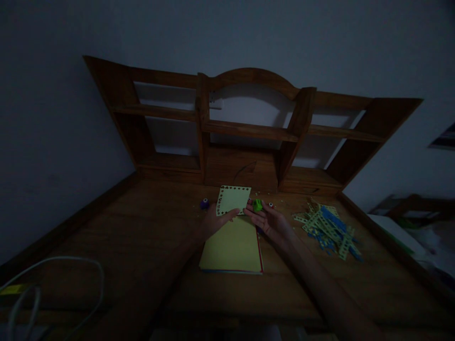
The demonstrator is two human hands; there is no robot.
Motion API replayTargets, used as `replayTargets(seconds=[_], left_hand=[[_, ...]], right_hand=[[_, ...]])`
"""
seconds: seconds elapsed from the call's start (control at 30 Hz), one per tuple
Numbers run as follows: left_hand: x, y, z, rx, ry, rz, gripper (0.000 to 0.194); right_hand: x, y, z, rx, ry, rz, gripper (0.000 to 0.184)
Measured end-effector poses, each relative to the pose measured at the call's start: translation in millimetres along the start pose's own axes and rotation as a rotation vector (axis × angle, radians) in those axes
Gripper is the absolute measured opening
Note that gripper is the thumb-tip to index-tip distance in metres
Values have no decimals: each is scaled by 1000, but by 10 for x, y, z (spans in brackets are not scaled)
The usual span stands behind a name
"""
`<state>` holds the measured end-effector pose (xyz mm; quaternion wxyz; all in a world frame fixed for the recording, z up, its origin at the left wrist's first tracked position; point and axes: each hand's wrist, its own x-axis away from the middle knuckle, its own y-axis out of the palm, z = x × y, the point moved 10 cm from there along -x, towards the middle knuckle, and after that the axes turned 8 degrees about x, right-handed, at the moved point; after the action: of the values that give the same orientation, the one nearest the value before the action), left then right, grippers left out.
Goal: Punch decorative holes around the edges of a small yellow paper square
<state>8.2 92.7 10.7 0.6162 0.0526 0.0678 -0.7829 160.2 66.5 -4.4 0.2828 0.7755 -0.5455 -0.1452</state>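
Observation:
My left hand (217, 220) grips a pale yellow sheet of paper (234, 199) by its lower left part, with the thumb on top. Small punched shapes run along the sheet's top, left and lower edges. Between the fingers of my right hand (269, 221) is a small bright green craft punch (257, 204), just beyond the sheet's right edge. Some right fingertips reach the sheet's lower right corner. Beneath both hands lies a stack of yellow paper (231, 248) with a red edge showing on the right.
A purple punch (204, 203) stands left of the sheet, and a red one (270, 205) is partly hidden behind my right hand. To the right is a pile of punched yellow and blue strips (332, 227). A wooden shelf unit (245, 129) backs the desk; a white cable (71, 258) curls at left.

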Motion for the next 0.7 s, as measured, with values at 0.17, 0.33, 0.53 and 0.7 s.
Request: replayTargets(seconds=[0.17, 0.33, 0.53, 0.7], left_hand=[[7, -3, 10, 10, 9, -3, 35], [16, 11, 67, 9, 27, -20, 35], [35, -14, 27, -9, -47, 16, 33], [48, -16, 28, -2, -60, 20, 33]], right_hand=[[-15, -32, -5, 8, -27, -4, 20], [-16, -47, 0, 12, -40, -17, 19], [-18, -48, 7, 20, -34, -22, 21], [-11, -44, 4, 22, -28, -13, 22]])
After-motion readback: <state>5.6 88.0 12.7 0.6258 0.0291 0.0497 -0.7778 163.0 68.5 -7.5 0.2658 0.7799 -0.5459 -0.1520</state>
